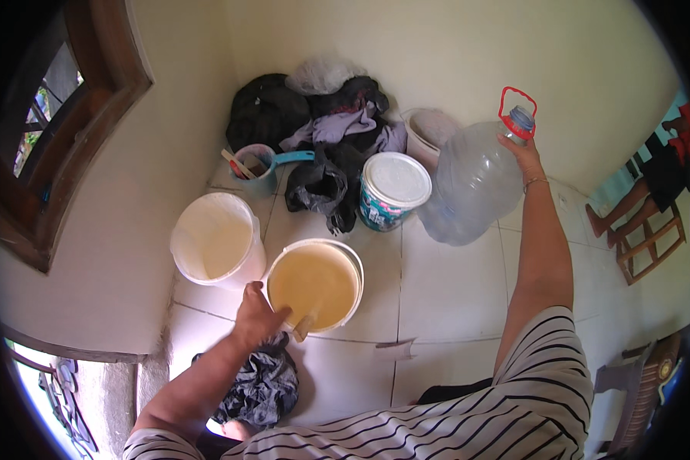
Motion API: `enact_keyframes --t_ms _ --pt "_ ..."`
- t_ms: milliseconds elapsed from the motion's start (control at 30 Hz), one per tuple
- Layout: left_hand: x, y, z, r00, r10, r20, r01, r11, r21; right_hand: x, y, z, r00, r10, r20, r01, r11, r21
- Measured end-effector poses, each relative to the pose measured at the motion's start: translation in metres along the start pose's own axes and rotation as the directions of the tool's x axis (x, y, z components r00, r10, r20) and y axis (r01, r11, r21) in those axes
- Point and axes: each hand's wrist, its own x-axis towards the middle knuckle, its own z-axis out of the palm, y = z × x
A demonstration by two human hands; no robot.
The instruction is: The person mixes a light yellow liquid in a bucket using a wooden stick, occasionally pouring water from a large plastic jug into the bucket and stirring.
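My right hand (523,156) grips the neck of a big clear plastic water bottle (475,180), just below its blue mouth and beside its red carrying handle (503,103). The bottle leans a little; I cannot tell whether its base rests on the floor. At the near left rim of a white bucket (358,295) is my left hand (259,316), thumb and fingers apart. Whether it touches the rim is unclear. Pale yellow liquid (314,280) fills much of this bucket. A stick-like handle (305,326) leans out over its near edge.
Another white bucket (216,238) stands left. Behind are a blue dipper (262,180) holding tools, black bags and cloths (326,180), a lidded patterned pail (395,192) and a pale bucket (429,134). A dark crumpled bag (261,383) lies near me. A person's legs (636,199) and wooden stool (652,245) are right.
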Motion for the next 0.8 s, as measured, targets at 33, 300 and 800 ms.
enact_keyframes --t_ms 33,300,800 --pt "-0.013 0.016 -0.004 0.979 0.158 -0.125 -0.137 0.977 0.164 0.008 -0.001 0.003 0.999 -0.046 0.0 0.046 0.999 0.003" --pt "-0.032 0.157 -0.039 0.729 0.616 -0.299 -0.676 0.718 -0.168 -0.035 -0.008 -0.01 0.965 -0.245 -0.091 0.255 0.96 0.118" --pt "-0.016 0.288 0.065 0.707 0.688 -0.161 -0.705 0.671 -0.23 -0.221 -0.078 -0.046 0.904 -0.419 -0.083 0.377 0.875 -0.303"
